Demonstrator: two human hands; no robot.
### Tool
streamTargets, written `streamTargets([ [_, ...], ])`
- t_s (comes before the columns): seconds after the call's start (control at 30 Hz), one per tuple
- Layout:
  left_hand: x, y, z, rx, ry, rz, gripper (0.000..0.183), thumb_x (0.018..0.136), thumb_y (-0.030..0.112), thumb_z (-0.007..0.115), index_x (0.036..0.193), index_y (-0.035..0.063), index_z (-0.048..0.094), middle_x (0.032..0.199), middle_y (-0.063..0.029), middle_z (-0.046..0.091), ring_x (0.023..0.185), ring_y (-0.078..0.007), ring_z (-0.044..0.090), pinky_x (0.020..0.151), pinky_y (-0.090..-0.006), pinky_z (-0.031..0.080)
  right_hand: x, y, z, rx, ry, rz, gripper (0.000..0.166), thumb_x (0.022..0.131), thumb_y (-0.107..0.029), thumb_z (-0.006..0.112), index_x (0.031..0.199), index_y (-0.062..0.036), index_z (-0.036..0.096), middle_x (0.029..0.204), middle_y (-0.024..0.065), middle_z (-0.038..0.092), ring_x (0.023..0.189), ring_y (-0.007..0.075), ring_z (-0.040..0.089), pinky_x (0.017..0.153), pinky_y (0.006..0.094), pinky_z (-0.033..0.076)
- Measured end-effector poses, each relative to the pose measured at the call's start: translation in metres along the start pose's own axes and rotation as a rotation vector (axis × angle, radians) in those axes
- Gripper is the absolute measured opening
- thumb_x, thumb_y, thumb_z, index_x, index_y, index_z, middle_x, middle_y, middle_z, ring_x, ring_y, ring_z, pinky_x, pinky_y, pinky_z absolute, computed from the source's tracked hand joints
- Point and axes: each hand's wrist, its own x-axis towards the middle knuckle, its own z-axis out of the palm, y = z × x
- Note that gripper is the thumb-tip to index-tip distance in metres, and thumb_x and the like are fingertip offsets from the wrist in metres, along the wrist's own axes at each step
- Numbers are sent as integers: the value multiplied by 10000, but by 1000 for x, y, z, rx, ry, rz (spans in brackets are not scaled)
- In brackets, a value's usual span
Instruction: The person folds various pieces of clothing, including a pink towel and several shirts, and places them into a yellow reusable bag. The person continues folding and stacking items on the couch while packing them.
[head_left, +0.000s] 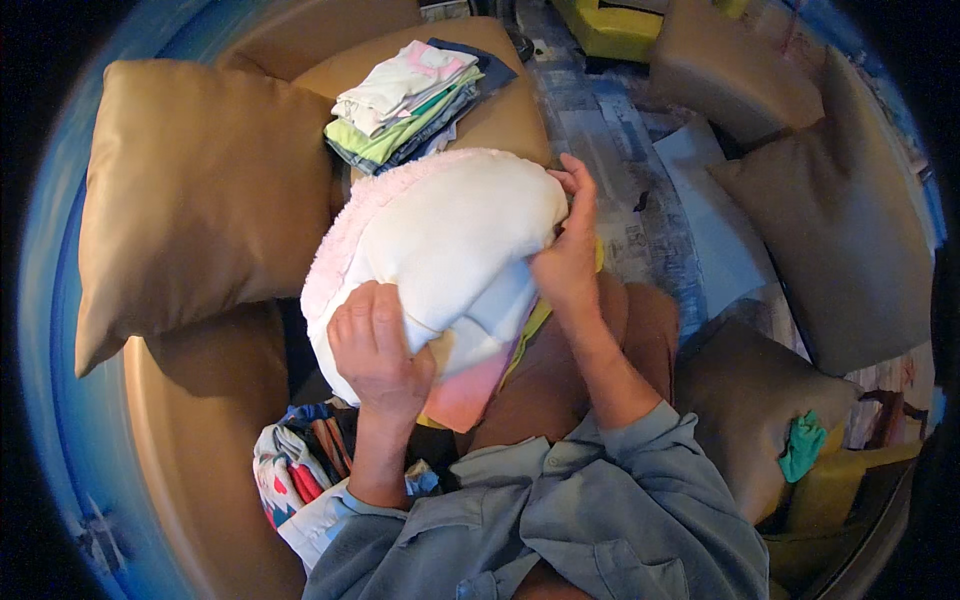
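Observation:
Across my lap lies a bulky white cloth garment (465, 217) with a fluffy pink fleece side (349, 217) along its left and far edge. My left hand (382, 352) grips its near left part, fingers curled over the fabric. At the far right edge, my right hand (570, 232) holds the white cloth between thumb and fingers. Under the garment, an orange-pink cloth (469, 386) and a strip of yellow-green fabric (532, 330) show on my thigh. The rest of what lies beneath is hidden.
A stack of folded clothes (405, 105) rests on the tan seat ahead. One tan cushion (202, 202) leans at left; a brown cushion (832, 240) is at right. Mixed clothes (300, 465) lie by my left forearm. A green cloth (802, 446) is on a seat at right.

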Motion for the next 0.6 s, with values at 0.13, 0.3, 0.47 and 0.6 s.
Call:
streamTargets([
  [0.13, 2, -9, 1, -3, -9, 19, 638, 495, -14, 572, 1133, -3, 573, 1095, -198, 615, 1020, -387, 579, 896, -455, 444, 4, 36, -14, 348, -30, 340, 337, 821, 15, 603, 1156, -25, 597, 1095, 77, 652, 1012, 182, 596, 888, 299, 469],
  [0.3, 13, 3, -5, -65, 30, -21, 493, 532, 65, 719, 1015, 23, 630, 1026, -145, 624, 968, -315, 603, 845, -427, 443, -3, 40, -27, 511, -36, 503, 328, 855, -9, 571, 1180, -46, 598, 1116, 64, 641, 1044, 167, 580, 922, 281, 447],
  [0.47, -11, 5, -26, 16, 18, -92, 730, 604, 330, 834, 1236, 122, 534, 1278, -173, 496, 1257, -358, 453, 1083, -555, 266, -7, 35, -41, 252, -36, 320, 450, 830, -49, 604, 1266, -5, 507, 1235, 120, 569, 1152, 218, 523, 1021, 331, 381],
  [0.6, -70, -10, -26, -101, 100, -359, 1026, 506, 330, 913, 1342, 37, 396, 1389, -274, 361, 1252, -441, 407, 1052, -532, 332, -13, 24, -41, -107, -21, 76, 534, 804, -95, 644, 1299, -3, 466, 1300, 161, 502, 1190, 276, 498, 1036, 364, 369],
])
